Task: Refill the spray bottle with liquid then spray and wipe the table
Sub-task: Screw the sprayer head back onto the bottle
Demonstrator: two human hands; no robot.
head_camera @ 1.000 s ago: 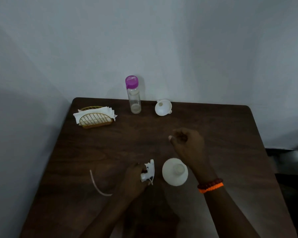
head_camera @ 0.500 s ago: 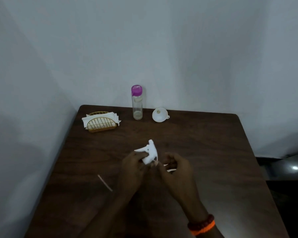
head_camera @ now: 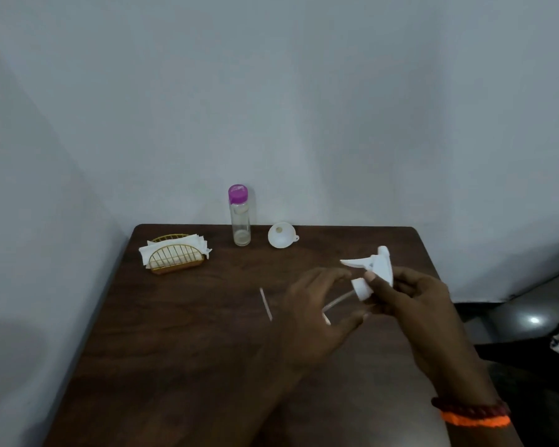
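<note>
At centre frame the left hand (head_camera: 317,304) hovers with fingers spread and relaxed, holding nothing, just left of the spray head (head_camera: 376,269), which the right hand (head_camera: 417,304) pinches near its screw collar, right of centre above the surface (head_camera: 175,350). The head looks like light, rigid plastic, best held by collar or body, since its thin dip tube (head_camera: 338,301), trailing down-left toward the left palm, probably bends easily. The spray bottle's body is not visible.
</note>
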